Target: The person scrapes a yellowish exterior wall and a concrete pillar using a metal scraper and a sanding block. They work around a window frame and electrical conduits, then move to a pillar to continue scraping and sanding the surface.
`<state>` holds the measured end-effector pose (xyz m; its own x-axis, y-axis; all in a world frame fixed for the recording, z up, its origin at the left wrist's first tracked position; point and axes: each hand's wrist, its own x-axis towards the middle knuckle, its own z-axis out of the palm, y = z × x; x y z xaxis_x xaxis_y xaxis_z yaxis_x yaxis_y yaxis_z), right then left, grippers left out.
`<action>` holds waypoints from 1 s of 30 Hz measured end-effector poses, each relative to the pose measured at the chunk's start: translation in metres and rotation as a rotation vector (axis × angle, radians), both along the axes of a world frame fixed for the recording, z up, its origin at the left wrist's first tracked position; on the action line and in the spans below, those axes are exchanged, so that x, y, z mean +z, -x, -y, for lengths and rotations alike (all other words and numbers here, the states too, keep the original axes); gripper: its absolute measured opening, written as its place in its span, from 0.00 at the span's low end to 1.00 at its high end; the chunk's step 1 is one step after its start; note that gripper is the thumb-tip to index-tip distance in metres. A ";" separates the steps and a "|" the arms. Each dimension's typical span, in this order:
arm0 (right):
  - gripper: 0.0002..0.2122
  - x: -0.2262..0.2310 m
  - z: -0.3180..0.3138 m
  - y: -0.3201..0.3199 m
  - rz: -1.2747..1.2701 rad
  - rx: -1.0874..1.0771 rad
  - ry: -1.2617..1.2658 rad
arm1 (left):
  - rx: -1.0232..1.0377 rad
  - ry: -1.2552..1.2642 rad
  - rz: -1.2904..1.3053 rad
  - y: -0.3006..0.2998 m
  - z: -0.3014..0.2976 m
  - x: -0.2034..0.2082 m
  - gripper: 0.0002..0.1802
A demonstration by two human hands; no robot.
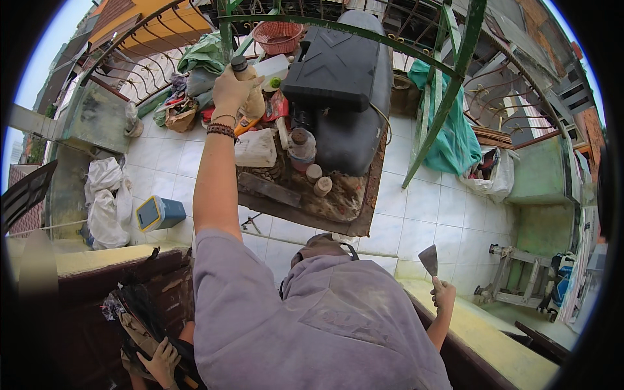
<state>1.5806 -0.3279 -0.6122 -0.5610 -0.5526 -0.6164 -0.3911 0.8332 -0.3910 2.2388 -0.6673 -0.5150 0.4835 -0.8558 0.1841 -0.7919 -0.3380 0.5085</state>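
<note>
My left arm stretches forward over the cluttered, rusty work table (364, 221). My left hand (231, 91), dusty-looking and wearing brown beaded bracelets (220, 130), is closed around a bottle with a dark cap (239, 64); most of the bottle's body is hidden. Beside that hand are a white jug (270, 68), an orange-handled tool (246, 123) and a red packet (276, 107). A dirty plastic bottle (301, 146) and two small containers, one of them a tan jar (323, 186), stand closer to me. At my right side, my right hand (443, 294) grips a scraper (429, 260), its blade tilted up.
A large black case (331, 65) covers much of the table beside a red basket (278, 38). Green metal posts (442, 110) rise at the right. A blue-grey bin (162, 213) and white sacks (105, 201) stand left. Another person's hands (162, 361) hold something dark.
</note>
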 end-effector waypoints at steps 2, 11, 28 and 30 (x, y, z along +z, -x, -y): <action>0.21 -0.001 -0.005 0.002 0.021 -0.027 0.008 | -0.045 -0.087 0.001 0.010 0.006 -0.010 0.42; 0.22 -0.014 -0.033 0.013 -0.049 -0.041 -0.037 | -0.385 -0.337 -0.007 0.054 0.020 -0.063 0.45; 0.22 0.000 0.002 0.024 0.011 0.054 -0.084 | -0.054 0.073 -0.251 0.062 -0.067 -0.109 0.37; 0.22 0.000 0.008 0.030 0.011 0.084 -0.068 | -0.001 0.126 -0.262 0.068 -0.085 -0.095 0.36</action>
